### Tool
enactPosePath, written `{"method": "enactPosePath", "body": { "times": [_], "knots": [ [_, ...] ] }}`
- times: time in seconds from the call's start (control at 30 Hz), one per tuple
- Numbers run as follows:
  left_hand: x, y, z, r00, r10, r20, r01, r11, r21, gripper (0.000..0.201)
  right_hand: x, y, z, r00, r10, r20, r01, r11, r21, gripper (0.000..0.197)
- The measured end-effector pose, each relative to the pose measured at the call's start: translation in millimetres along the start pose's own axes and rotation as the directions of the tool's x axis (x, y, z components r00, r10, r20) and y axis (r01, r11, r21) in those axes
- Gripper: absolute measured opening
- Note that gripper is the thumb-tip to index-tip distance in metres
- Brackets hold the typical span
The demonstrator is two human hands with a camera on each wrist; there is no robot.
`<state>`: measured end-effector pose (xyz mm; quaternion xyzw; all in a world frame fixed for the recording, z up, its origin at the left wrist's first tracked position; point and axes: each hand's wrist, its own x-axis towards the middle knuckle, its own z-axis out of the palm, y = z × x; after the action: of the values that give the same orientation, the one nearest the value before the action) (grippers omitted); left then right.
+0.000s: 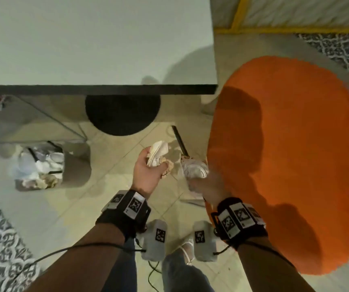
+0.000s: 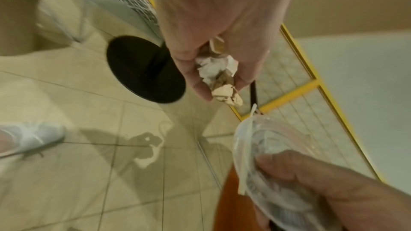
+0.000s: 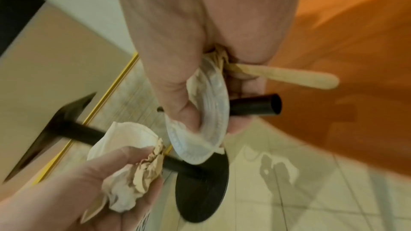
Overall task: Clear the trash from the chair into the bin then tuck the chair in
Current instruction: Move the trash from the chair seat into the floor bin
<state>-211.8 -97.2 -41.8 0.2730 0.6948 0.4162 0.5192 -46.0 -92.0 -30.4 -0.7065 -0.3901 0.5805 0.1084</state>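
Orange chair seat (image 1: 285,157) sits pulled out, just right of the white table (image 1: 85,39). L hand (image 1: 146,175) is cupped palm-up, fingers curled round crumpled white and brown paper (image 1: 158,157). R hand (image 1: 207,186), blurred, grips a clear plastic lid (image 1: 194,169) w/ a wooden stick (image 3: 300,76) and a black tube (image 3: 255,105). Bin (image 1: 40,165), already holding trash, stands on the floor well left of both hands.
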Motion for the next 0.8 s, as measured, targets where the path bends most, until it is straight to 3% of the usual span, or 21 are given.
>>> {"method": "enactPosePath", "body": {
  "times": [0.1, 0.27, 0.43, 0.5, 0.6, 0.8],
  "knots": [
    [7.4, -11.6, -72.6, 0.990, -0.037, -0.134, 0.031, 0.998, -0.047, 0.045, -7.9, -32.3, 63.2, 0.988, -0.050, 0.146, 0.069, 0.990, -0.126, 0.048],
    [21.5, -41.6, -204.3, 0.918, -0.193, -0.345, 0.129, 0.971, -0.199, 0.041, -10.0, -82.5, 188.8, 0.951, -0.039, 0.306, 0.131, 0.949, -0.287, 0.045],
    [36.0, -69.2, -341.7, 0.877, -0.358, -0.320, 0.239, 0.903, -0.356, 0.032, -8.2, -131.0, 325.3, 0.901, -0.002, 0.435, 0.182, 0.910, -0.372, 0.020],
    [45.7, -77.2, -392.1, 0.867, -0.397, -0.302, 0.296, 0.897, -0.329, 0.029, -3.7, -144.6, 375.2, 0.900, 0.049, 0.432, 0.147, 0.901, -0.408, 0.023],
    [64.0, -90.7, -448.9, 0.819, -0.491, -0.297, 0.398, 0.859, -0.321, 0.031, 6.4, -158.5, 433.8, 0.928, 0.116, 0.354, 0.065, 0.885, -0.461, 0.042],
    [108.9, -119.2, -498.1, 0.773, -0.601, -0.201, 0.564, 0.797, -0.215, 0.041, 42.3, -183.7, 498.5, 0.978, 0.103, 0.182, 0.022, 0.815, -0.579, 0.050]
  ]
}}
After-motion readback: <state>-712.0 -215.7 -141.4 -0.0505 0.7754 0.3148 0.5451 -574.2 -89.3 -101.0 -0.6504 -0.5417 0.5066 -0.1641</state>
